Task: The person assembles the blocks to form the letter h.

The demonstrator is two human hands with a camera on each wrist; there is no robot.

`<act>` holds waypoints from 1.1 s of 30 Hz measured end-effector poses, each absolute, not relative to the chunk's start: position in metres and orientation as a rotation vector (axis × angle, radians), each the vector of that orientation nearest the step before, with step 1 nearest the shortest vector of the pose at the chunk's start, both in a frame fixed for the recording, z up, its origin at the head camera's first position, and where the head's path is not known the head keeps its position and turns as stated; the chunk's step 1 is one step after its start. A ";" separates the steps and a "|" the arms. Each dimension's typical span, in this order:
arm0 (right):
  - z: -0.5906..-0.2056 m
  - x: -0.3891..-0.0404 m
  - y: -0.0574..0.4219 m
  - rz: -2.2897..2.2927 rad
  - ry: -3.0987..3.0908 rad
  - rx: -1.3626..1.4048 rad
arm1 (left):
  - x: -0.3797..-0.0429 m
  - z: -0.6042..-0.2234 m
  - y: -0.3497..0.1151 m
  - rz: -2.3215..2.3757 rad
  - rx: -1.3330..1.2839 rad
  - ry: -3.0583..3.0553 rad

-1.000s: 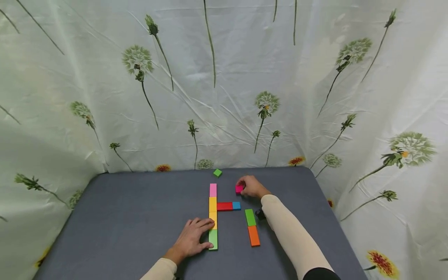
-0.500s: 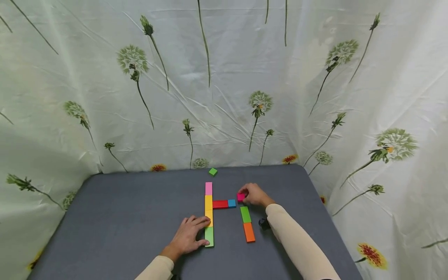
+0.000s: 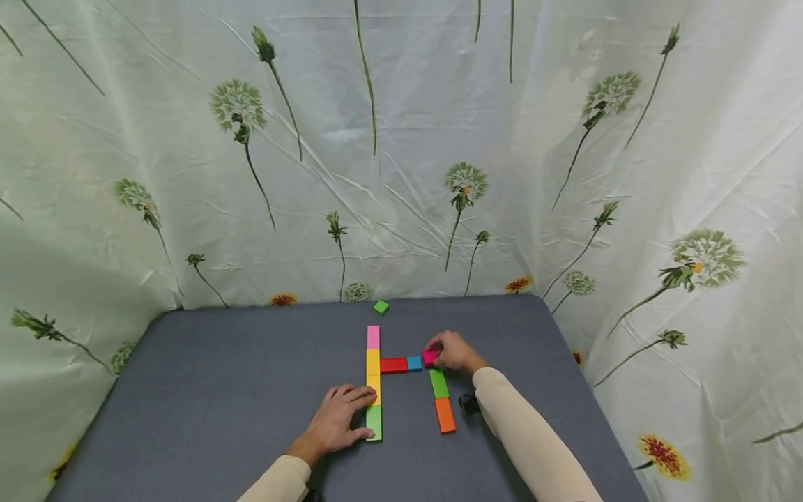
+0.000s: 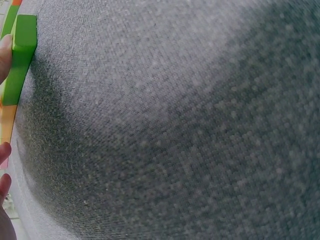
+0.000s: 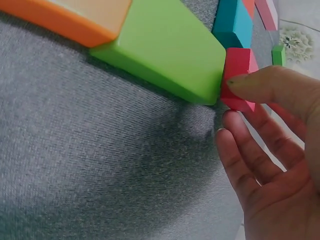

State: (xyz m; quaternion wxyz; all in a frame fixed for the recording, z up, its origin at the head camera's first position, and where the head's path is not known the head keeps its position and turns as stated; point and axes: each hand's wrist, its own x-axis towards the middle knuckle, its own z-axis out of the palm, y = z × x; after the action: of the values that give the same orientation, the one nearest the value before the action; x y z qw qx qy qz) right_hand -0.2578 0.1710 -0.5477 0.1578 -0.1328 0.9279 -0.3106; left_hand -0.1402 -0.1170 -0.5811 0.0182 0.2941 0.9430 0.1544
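Note:
My right hand (image 3: 456,351) pinches a small magenta block (image 5: 238,75) between thumb and fingers, at the far end of a green block (image 5: 167,52). An orange block (image 3: 445,415) continues that short row toward me. To the left, a blue block (image 3: 414,363) adjoins a red block (image 3: 394,365), which meets a longer column. That column holds a pink block (image 3: 373,337), two yellow blocks (image 3: 373,362) and a light green block (image 3: 373,422). My left hand (image 3: 339,417) rests on the column's near part, fingers spread over the lower yellow and light green blocks.
A small green block (image 3: 380,307) lies alone near the far edge of the grey table (image 3: 251,390). Behind the table hangs a white curtain (image 3: 401,174) with a dandelion print, also running along both sides.
My right hand has brought the magenta block nearer to me, down to the green block's far end. The head view has shifted slightly. My left hand stays on the column.

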 end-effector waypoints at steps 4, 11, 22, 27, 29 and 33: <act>-0.551 -0.258 0.171 -0.910 2.634 -0.345 | -0.141 -0.582 -0.117 0.475 0.910 2.930; -0.554 -0.253 0.173 -0.971 2.640 -0.315 | -0.140 -0.580 -0.117 0.494 0.898 2.912; -0.559 -0.247 0.169 -1.028 2.676 -0.366 | -0.140 -0.582 -0.119 0.492 0.898 2.915; -0.558 -0.244 0.170 -1.054 2.690 -0.390 | -0.140 -0.583 -0.117 0.513 0.903 2.920; -0.559 -0.244 0.170 -1.059 2.696 -0.376 | -0.139 -0.583 -0.116 0.514 0.903 2.923; -0.558 -0.244 0.168 -1.073 2.697 -0.347 | -0.140 -0.583 -0.116 0.495 0.885 2.930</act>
State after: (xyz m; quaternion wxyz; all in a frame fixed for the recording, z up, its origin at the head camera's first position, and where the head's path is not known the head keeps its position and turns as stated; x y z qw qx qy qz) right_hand -0.2436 0.1680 -0.5584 0.1090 -0.1179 0.9170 -0.3650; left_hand -0.1397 -0.1165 -0.5834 0.0204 0.2852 0.9449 0.1595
